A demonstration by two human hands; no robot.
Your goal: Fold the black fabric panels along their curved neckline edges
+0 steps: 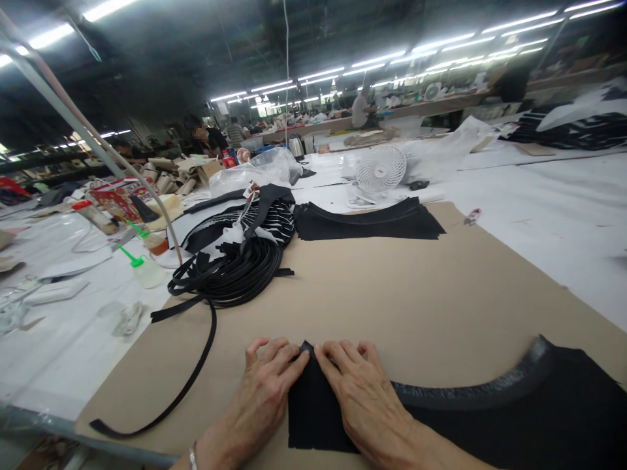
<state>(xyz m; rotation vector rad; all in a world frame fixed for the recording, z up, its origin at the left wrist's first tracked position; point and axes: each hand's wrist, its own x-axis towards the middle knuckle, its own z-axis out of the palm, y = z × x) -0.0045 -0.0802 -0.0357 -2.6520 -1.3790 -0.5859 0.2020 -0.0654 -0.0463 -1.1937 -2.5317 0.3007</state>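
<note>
A black fabric panel (494, 424) lies on the brown paperboard in front of me, its curved upper edge bearing a shiny dark strip. At the panel's left end, the fingers of my left hand (267, 385) pinch the upper edge, thumb towards the corner. Close beside it, my right hand (365, 391) grips the same edge, with thumb and fingertips almost meeting the left ones. The right hand and forearm hide part of the panel. To the left, a coil of black strips (235, 277) rests on the board, one strip (196, 372) trailing towards the front edge.
Stacked black panels (367, 222) lie at the back of the brown board (353, 294), before a white fan (381, 171). Green-tipped bottles (147, 271) and a pole (98, 137) stand left. A small pink-handled tool (473, 217) lies right. People sit further back.
</note>
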